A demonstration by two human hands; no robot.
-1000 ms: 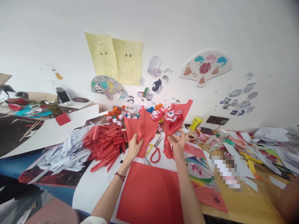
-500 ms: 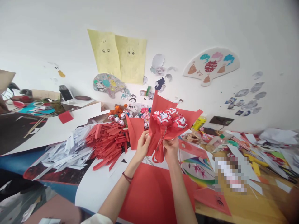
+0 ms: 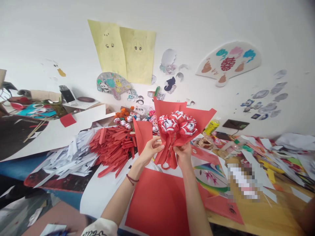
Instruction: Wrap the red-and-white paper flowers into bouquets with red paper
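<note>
A bouquet of red-and-white folded-paper flowers (image 3: 178, 123) stands upright, wrapped in red paper (image 3: 165, 152) that gathers at the bottom. My left hand (image 3: 149, 152) pinches the left edge of this wrapper between thumb and fingers. On the other side, my right hand (image 3: 183, 154) grips the gathered neck just below the blooms; part of its fingers is hidden behind the paper. Beneath the bouquet lies a flat red sheet (image 3: 157, 203). Another piece of red paper (image 3: 143, 134) stands up behind my left hand.
Left of my arms are heaps of red paper strips (image 3: 112, 147) and white paper strips (image 3: 73, 160). Small paper flowers (image 3: 123, 120) lie near the wall. At right, paper scraps (image 3: 258, 170), a yellow bottle (image 3: 211, 127) and scissors (image 3: 306, 180) crowd the wooden table (image 3: 278, 219).
The wrapper's left side has been drawn outward and the gathered bottom looks wider. My left hand's hold has shifted slightly, and the whole view has tilted a little downward.
</note>
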